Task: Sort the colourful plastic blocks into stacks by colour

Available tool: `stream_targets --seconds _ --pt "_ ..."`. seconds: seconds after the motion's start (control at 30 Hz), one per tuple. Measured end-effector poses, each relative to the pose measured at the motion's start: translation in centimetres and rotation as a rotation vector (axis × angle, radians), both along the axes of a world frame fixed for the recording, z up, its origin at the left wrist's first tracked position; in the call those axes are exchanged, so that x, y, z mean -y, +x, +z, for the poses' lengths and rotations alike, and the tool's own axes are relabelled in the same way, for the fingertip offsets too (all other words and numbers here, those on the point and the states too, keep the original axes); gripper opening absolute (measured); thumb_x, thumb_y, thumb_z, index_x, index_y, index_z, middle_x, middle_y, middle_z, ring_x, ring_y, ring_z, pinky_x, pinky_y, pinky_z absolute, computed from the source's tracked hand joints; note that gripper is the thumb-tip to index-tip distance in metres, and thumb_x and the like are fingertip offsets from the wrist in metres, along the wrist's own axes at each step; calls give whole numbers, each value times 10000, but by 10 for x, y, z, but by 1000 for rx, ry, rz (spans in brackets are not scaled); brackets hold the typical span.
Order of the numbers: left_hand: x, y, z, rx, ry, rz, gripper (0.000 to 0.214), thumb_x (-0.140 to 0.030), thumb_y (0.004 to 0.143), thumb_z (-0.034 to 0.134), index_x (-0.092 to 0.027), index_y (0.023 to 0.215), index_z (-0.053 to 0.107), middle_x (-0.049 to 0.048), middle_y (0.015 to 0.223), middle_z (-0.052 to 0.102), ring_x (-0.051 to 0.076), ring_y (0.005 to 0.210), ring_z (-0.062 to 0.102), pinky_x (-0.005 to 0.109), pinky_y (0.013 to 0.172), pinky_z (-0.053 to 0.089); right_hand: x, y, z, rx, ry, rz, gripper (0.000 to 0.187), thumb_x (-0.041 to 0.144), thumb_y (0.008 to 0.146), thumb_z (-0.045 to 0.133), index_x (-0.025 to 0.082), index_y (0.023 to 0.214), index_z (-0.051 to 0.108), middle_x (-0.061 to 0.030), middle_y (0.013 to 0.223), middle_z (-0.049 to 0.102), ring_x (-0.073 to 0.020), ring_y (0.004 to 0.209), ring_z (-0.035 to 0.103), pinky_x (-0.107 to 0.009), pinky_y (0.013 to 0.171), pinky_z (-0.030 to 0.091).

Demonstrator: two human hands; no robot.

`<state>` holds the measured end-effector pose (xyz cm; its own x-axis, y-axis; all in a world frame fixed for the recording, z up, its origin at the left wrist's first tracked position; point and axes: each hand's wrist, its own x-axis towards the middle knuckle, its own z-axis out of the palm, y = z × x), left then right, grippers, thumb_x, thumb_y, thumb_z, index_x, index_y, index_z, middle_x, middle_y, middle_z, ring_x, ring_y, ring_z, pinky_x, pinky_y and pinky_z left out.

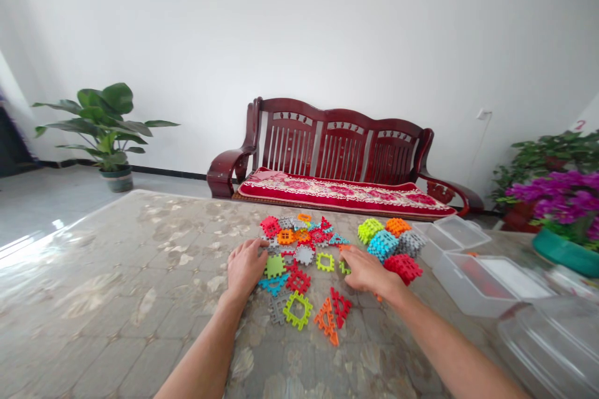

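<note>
Plastic snap-together tiles [299, 243] in red, orange, lime, blue and grey are scattered mid-tabletop [116, 274], right between both hands. The left hand [244, 267] lies palm down, grip loose and apart, fingertips against a green square tile [274, 265]. The right hand [367, 269] is curled over a small lime tile [344, 267] at the pile's right edge. I can't tell if that grip has actually closed on it. Built cubes [388, 243] sit just behind it, with clear plastic boxes [486, 283] further right. My take: pin the neighbours with the flat hand and lift one tile by its edge, or the toothed rims probably snag others.
</note>
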<state>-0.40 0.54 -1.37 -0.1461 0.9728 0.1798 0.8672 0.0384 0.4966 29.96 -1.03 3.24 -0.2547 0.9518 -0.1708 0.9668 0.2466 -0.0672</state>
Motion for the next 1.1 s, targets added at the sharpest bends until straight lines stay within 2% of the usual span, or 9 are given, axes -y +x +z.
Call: stream_targets --seconds 0.13,0.3,0.63,0.8,1.1 --pt "0 0 -1 -1 10 3 328 -288 861 469 -306 1107 686 37 1262 677 269 1207 571 438 1064 373 -2 3 -5 -38 3 -17 491 33 659 579 201 1119 609 -96 1192 580 -233 1065 558 -291 811 355" --pt "-1 -1 -1 1 10 1 327 -282 862 471 -304 1106 686 38 1266 675 268 1207 571 435 1063 372 -4 0 -3 30 8 -32 486 33 677 563 192 1135 593 -101 1197 604 -242 1087 562 -296 787 356" --pt "-1 0 -1 -4 7 2 324 -284 865 472 -305 1102 692 35 1267 679 263 1209 573 420 1054 382 -5 -4 2 105 47 -70 403 189 685 629 205 1087 608 -108 1149 669 -290 1053 630 -304 696 390" --pt "-1 0 -2 -3 10 3 330 -288 865 464 -305 1104 692 37 1265 680 270 1216 569 436 1056 379 -2 -8 6 109 40 -75 453 192 654 638 203 1106 620 -121 1169 672 -297 1033 646 -315 722 424" --pt "-1 -1 -1 -6 5 -1 344 -286 863 451 -307 1106 693 35 1257 681 279 1221 569 454 1061 377 -7 -4 1 -5 132 -103 431 233 708 596 193 1135 630 -127 1188 641 -279 1067 621 -319 811 441"
